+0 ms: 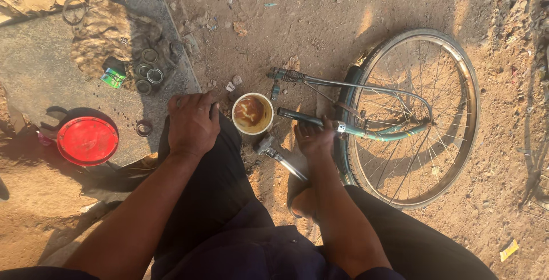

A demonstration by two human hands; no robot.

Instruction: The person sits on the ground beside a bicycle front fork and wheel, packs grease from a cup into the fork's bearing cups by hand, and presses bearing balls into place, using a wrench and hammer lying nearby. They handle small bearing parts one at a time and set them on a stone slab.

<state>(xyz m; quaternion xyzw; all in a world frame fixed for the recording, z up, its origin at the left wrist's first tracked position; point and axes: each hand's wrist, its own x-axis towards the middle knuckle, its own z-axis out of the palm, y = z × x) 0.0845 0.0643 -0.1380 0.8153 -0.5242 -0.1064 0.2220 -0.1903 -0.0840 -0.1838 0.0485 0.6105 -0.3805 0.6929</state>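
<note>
1. Left hand (193,123): laid palm down on the person's own left knee, fingers loosely spread, holding nothing.
2. Right hand (313,137): closed around the green tube of the bicycle frame (366,133), just where it meets the wheel; the fingers curl over the tube, though how tight the grip is cannot be told from above.
3. Bicycle wheel (413,118): lying flat on the dirt ground to the person's right, spokes and rim whole, frame tubes crossing over it.
4. Spring-ended rod (291,76): at the far end of the upper frame tube, resting on the dirt just beyond the tub.
5. Open tub (252,113): round, pale-rimmed, filled with a brown paste, perhaps grease; it stands on the ground between the two hands.
6. Metal tool (278,155): lying on the dirt just below the tub, near the right hand.
7. Red round lid (87,140): on the grey slab (34,68) to the left, well apart from the left hand.
8. Metal rings (147,71): several, grouped on the slab beside a small green packet (113,77); one more ring (143,128) lies near the left hand.
</note>
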